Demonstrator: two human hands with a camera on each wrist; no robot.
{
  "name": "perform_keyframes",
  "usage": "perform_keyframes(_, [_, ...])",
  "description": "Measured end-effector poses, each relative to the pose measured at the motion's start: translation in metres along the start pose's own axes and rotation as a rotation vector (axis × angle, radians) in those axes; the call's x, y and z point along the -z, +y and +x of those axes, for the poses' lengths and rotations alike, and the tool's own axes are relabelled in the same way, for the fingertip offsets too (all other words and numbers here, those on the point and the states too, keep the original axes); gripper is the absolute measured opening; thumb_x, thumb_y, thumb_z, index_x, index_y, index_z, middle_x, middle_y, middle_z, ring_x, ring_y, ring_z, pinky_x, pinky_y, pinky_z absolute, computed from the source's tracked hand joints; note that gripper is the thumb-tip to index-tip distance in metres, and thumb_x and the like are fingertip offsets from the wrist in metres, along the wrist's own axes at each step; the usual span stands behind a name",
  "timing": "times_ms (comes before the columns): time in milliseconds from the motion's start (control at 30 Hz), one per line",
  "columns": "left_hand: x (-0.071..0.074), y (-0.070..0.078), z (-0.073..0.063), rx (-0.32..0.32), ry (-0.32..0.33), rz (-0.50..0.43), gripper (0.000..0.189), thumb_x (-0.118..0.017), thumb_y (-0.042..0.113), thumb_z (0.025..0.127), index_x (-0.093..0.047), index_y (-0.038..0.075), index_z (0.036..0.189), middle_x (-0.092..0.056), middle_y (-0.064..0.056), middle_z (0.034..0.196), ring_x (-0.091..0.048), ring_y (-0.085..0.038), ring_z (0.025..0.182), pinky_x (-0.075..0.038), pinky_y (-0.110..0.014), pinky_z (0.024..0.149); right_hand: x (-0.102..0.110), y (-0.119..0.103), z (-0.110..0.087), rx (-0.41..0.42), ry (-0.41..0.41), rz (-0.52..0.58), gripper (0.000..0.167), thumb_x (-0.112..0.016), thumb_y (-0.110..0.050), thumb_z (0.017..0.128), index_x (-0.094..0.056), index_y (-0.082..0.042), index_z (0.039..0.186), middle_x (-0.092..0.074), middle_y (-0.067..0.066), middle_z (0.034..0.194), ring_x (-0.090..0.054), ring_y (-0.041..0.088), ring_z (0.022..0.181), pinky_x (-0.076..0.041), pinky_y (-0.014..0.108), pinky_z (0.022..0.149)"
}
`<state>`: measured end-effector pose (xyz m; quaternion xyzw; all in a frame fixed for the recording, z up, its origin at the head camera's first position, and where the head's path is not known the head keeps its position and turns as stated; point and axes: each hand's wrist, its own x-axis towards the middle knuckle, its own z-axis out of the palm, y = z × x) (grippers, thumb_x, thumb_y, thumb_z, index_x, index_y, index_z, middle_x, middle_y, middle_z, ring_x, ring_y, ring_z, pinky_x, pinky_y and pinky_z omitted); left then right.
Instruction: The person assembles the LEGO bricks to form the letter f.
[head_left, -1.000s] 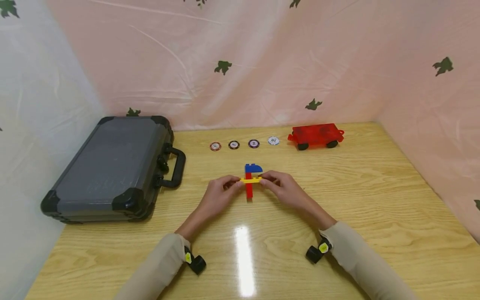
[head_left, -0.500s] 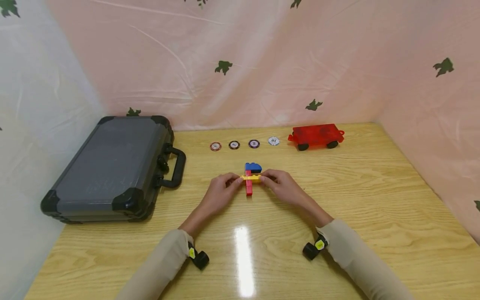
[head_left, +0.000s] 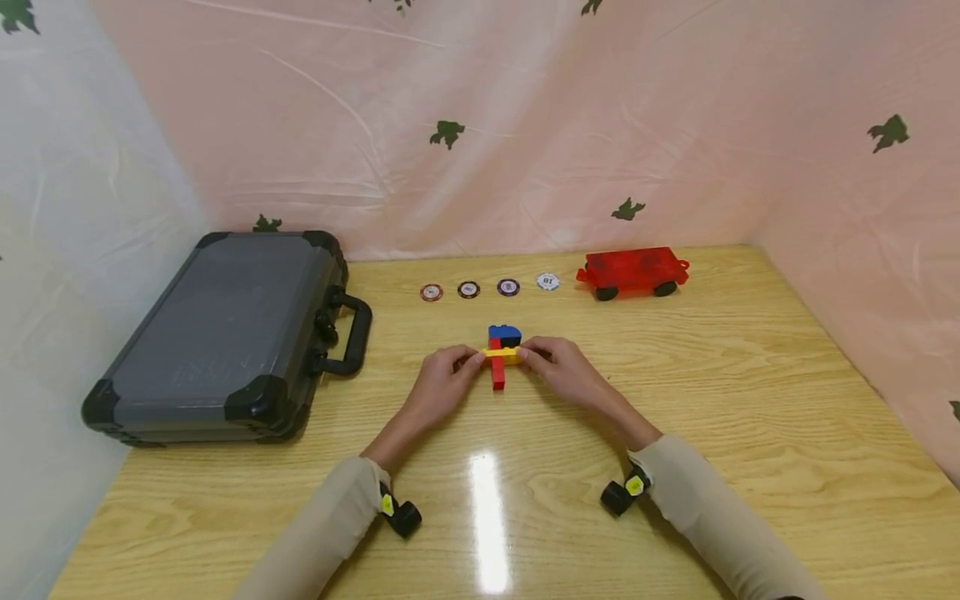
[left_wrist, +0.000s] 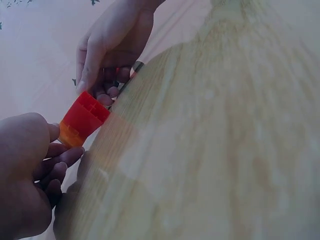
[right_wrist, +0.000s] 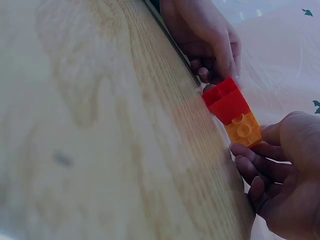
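Observation:
A small toy-brick build is held between both hands in the head view. A long red part [head_left: 498,375] runs toward me, a yellow brick [head_left: 501,353] lies across it, and a blue brick [head_left: 504,332] with a rounded right end sits at the far end. My left hand [head_left: 438,383] pinches the yellow brick's left end between thumb and fingers. At its right end, my right hand [head_left: 564,373] pinches the same brick. In the right wrist view the hollow underside of the yellow brick [right_wrist: 244,131] shows beside the red part [right_wrist: 229,102]. Blue is hidden in both wrist views.
Left on the wooden table [head_left: 570,517] lies a grey hard case [head_left: 217,333] with a black handle [head_left: 356,337]. Several poker chips, including a white chip [head_left: 547,282], form a row behind the hands. A red wheeled toy wagon [head_left: 633,271] stands at the back right.
The build has tilted, so its red near end has risen a little in the head view and the blue brick shows a darker face. Both forearms have shifted slightly inward and forward.

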<state>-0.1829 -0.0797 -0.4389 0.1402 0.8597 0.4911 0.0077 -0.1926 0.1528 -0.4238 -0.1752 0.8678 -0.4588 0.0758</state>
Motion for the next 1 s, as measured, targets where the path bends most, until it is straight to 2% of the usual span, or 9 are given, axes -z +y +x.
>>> perform_keyframes(233, [-0.0005, -0.0002, 0.0009, 0.011, 0.008, 0.005, 0.028, -0.059, 0.025, 0.108, -0.075, 0.003, 0.113, -0.072, -0.007, 0.103, -0.061, -0.019, 0.089, -0.051, -0.039, 0.083, -0.0011, -0.0033, 0.0015, -0.03, -0.006, -0.003, 0.027, -0.054, -0.016, 0.109, -0.072, 0.002, 0.12, -0.068, 0.008, 0.102, -0.057, 0.025, 0.094, -0.048, 0.039, 0.088])
perform_keyframes(500, [-0.0003, 0.0007, 0.0006, 0.008, 0.019, 0.03, 0.027, -0.06, 0.024, 0.107, -0.074, 0.002, 0.111, -0.072, -0.008, 0.102, -0.061, -0.019, 0.088, -0.051, -0.039, 0.083, -0.001, -0.004, 0.0035, -0.019, -0.018, -0.025, 0.028, -0.055, -0.016, 0.109, -0.071, 0.004, 0.122, -0.071, 0.008, 0.101, -0.059, 0.025, 0.093, -0.049, 0.04, 0.089])
perform_keyframes(800, [0.0007, 0.0007, 0.0001, 0.029, 0.018, 0.03, 0.027, -0.059, 0.024, 0.107, -0.073, 0.002, 0.115, -0.071, -0.008, 0.105, -0.061, -0.021, 0.092, -0.051, -0.04, 0.086, -0.0002, -0.0055, 0.0016, -0.011, -0.019, -0.024, 0.032, -0.057, -0.017, 0.108, -0.069, 0.006, 0.126, -0.073, 0.012, 0.11, -0.063, 0.024, 0.097, -0.052, 0.044, 0.093])
perform_keyframes(1000, [0.0067, 0.0001, -0.0031, 0.056, -0.001, 0.01, 0.031, -0.056, 0.03, 0.109, -0.069, 0.005, 0.122, -0.067, -0.005, 0.103, -0.059, -0.021, 0.092, -0.049, -0.038, 0.084, 0.0022, -0.0054, -0.0047, -0.016, 0.006, 0.004, 0.031, -0.058, -0.018, 0.108, -0.07, 0.005, 0.125, -0.074, 0.011, 0.104, -0.066, 0.024, 0.093, -0.053, 0.041, 0.086])
